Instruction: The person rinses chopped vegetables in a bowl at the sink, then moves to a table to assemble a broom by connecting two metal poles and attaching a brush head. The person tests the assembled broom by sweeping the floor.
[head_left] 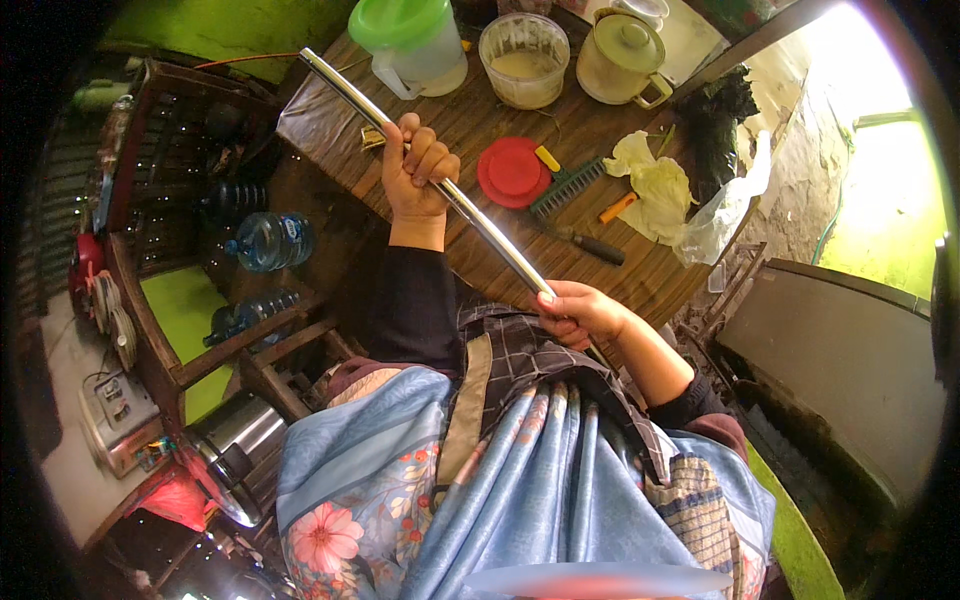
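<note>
the fingers of the left hand (422, 170) clasp a shiny metal tube (492, 233); those of the right hand (586, 314) grasp it nearer the body. the tube slants across the near edge of the tabletop (645, 285); a round red item (512, 172) lies farther in.

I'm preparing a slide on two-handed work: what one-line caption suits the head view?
Left grip and right grip around a slanted, shiny rod, with a cluttered table beyond.
</note>
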